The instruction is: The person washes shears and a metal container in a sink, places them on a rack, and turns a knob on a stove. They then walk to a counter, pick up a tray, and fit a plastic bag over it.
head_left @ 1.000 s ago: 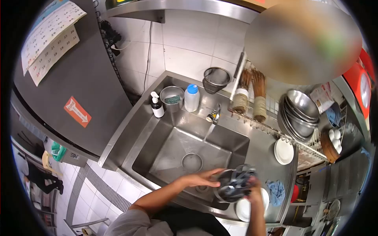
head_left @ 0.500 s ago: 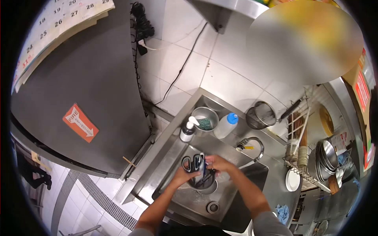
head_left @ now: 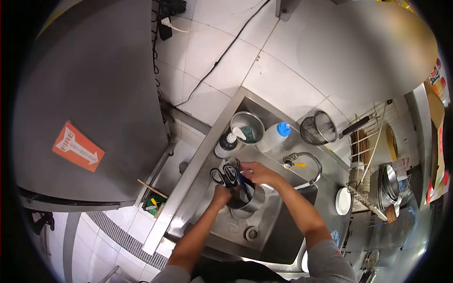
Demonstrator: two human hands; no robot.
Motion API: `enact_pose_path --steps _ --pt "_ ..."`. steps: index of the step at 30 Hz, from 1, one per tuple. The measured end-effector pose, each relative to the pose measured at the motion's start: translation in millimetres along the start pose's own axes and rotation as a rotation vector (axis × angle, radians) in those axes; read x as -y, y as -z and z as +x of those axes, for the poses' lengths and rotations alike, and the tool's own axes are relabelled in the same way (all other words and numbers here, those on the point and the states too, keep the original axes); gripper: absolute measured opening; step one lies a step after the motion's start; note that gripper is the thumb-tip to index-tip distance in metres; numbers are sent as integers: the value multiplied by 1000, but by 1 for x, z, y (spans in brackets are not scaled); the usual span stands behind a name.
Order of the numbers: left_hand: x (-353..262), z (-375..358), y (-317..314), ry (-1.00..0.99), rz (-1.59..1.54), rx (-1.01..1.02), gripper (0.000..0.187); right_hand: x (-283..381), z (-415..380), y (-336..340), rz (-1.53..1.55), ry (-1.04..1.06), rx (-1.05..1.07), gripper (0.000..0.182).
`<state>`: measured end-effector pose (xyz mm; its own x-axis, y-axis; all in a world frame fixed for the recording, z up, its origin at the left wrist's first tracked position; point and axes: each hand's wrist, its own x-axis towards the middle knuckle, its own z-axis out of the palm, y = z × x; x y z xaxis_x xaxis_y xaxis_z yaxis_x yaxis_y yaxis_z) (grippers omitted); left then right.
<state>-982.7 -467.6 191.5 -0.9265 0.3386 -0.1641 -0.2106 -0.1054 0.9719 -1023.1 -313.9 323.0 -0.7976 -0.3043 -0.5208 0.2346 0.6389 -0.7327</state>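
A round metal pot (head_left: 256, 203) stands tilted in the steel sink (head_left: 219, 226), with scissors (head_left: 230, 174) and other dark-handled tools sticking out of its top. My left hand (head_left: 221, 195) is closed around the lower part of the scissors at the pot's left side. Close to the upper ends of the tools, my right hand (head_left: 256, 172) has its fingers closed on a thin, partly blue tool. The fingertips of both hands are partly hidden among the tools.
Behind the basin are a dark pump bottle (head_left: 225, 145), a metal container (head_left: 255, 123) with a green scrubber, a blue-capped bottle (head_left: 275, 137) and a faucet (head_left: 318, 172). A strainer (head_left: 318, 128) hangs near a wire rack (head_left: 361, 155). White plates (head_left: 343, 201) lie at right.
The view has shifted. The scissors and tools now stand higher and further left over the pot, whose side shows more. Both hands have stayed by the tools.
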Motion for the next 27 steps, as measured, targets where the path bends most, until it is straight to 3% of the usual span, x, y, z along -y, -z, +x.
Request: enact_pose_path --steps 1,2,3,5,6,8,9,10,12,13,15,17,18,19,20,21,22,23,24,26,27 --pt "7 -4 1 -40 140 -70 34 -12 2 -1 71 11 91 52" --pt "40 4 3 69 390 -96 34 -24 3 0 175 -44 175 63" --pt "46 -3 8 96 390 -84 34 -38 4 -8 194 -63 185 63" --pt "49 -9 15 278 446 8 32 -66 0 -36 -211 325 20 76" --pt "42 -17 17 317 449 31 32 -33 -11 -41 -226 -17 168 96" --pt "15 -28 19 340 498 273 34 -52 -14 -81 -192 -57 73 102" --pt "24 -34 20 345 500 283 34 -64 -12 -94 -200 -67 -34 109" --pt "39 -43 23 222 513 427 36 -75 -10 -106 -144 -87 -103 115" --pt "65 -52 17 526 503 602 36 -92 -16 -121 -54 -55 -93 114" --pt "75 -58 15 530 507 600 36 -93 -20 -126 33 -24 -78 113" --pt "89 -70 12 392 848 786 34 -104 -24 -141 163 -39 -20 107" --pt "70 -83 7 472 752 710 32 -131 -21 -171 252 230 -242 101" --pt "57 -91 5 541 654 633 31 -129 -27 -176 333 250 -288 89" --pt "51 -92 2 600 556 550 30 -142 -25 -188 332 257 -284 89" --pt "69 -88 0 600 555 537 30 -160 -23 -203 592 233 -353 82" --pt "101 -83 1 137 885 890 28 -174 -21 -213 855 199 -411 76" --pt "113 -89 -2 -81 1047 1064 27 -156 -29 -210 819 109 -469 59" --pt "125 -95 -4 -341 1178 1198 26 -163 -27 -216 824 106 -443 59" --pt "126 -101 -13 72 955 854 29 -172 -21 -221 853 55 -532 52" --pt "69 -103 -32 619 705 366 39 -176 -19 -222 963 -96 -669 36" --pt "78 -104 -31 636 701 350 39 -197 -9 -226 1080 -73 -750 23"
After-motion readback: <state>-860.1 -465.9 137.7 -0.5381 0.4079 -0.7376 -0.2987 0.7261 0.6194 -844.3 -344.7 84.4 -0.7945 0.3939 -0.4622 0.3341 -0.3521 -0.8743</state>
